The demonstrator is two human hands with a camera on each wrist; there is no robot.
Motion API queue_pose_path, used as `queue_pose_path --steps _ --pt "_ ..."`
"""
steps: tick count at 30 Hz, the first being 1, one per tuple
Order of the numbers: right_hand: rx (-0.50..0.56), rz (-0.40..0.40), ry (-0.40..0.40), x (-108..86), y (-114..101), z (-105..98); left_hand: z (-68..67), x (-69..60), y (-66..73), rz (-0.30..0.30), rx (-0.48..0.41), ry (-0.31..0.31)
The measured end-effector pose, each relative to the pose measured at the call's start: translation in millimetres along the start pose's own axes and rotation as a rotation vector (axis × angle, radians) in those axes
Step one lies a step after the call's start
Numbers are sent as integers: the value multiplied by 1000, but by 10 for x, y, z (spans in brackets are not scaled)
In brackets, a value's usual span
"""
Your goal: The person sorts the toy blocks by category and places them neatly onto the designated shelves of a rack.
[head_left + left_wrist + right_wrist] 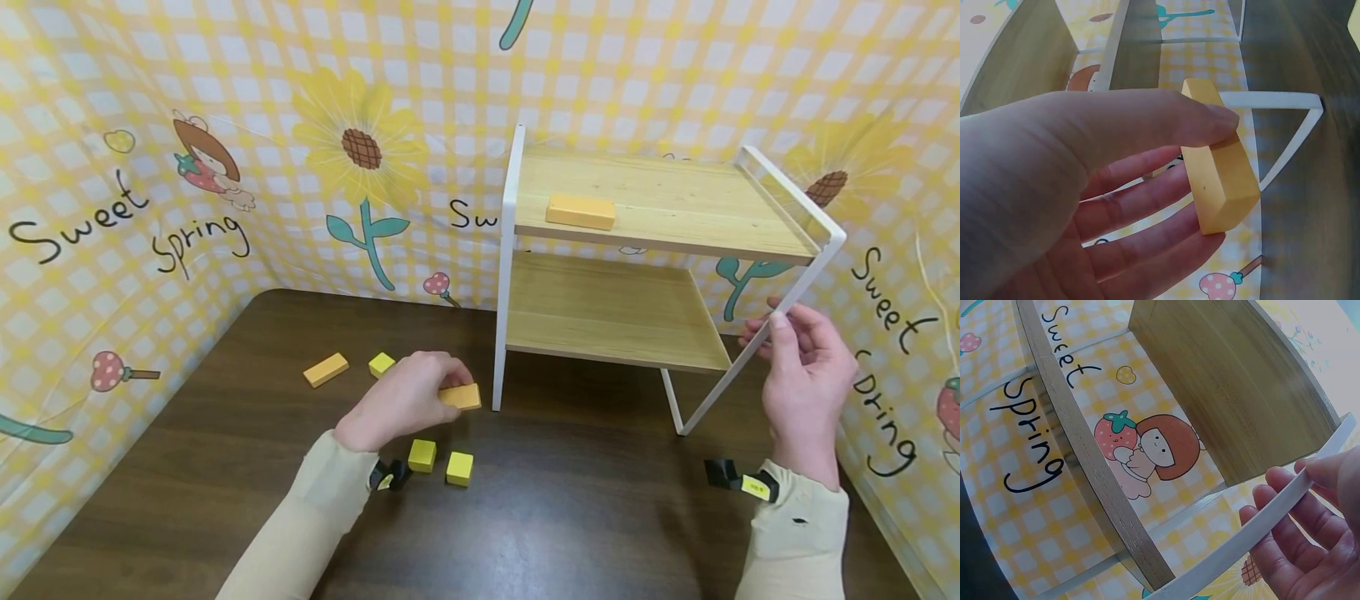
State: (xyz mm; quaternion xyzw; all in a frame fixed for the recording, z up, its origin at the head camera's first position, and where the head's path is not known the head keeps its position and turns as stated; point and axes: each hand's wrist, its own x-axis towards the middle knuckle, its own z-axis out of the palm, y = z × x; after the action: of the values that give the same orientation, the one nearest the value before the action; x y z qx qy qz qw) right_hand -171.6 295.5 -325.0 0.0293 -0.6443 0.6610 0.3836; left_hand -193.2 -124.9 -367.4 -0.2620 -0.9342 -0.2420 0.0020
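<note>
My left hand (408, 393) pinches an orange rectangular block (461, 397) between thumb and fingers, above the table and left of the shelf's near leg. In the left wrist view the thumb presses the block (1216, 175) from one side, with the fingers behind it. At the right, my right hand (810, 375) holds the white side frame (738, 367) of a two-tier wooden shelf (637, 196). The right wrist view has the thumb on one side of the frame bar (1272, 509) and the fingers curled on the other. Another orange block (580, 212) lies on the top board's front left.
On the dark table (570, 517), an orange block (326, 370) and a yellow cube (381, 364) lie left of my left hand. Two yellow cubes, one (422, 456) beside the other (459, 468), sit nearer. Checked cloth (450, 108) hangs behind and at both sides.
</note>
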Motion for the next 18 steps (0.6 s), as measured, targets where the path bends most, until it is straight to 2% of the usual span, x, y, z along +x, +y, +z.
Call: queue_pose_path --steps 9,18 --pt "24 5 2 -1 -1 6 5 -13 102 35 -13 -2" --pt "14 8 4 -6 -8 2 18 -3 221 107 21 18"
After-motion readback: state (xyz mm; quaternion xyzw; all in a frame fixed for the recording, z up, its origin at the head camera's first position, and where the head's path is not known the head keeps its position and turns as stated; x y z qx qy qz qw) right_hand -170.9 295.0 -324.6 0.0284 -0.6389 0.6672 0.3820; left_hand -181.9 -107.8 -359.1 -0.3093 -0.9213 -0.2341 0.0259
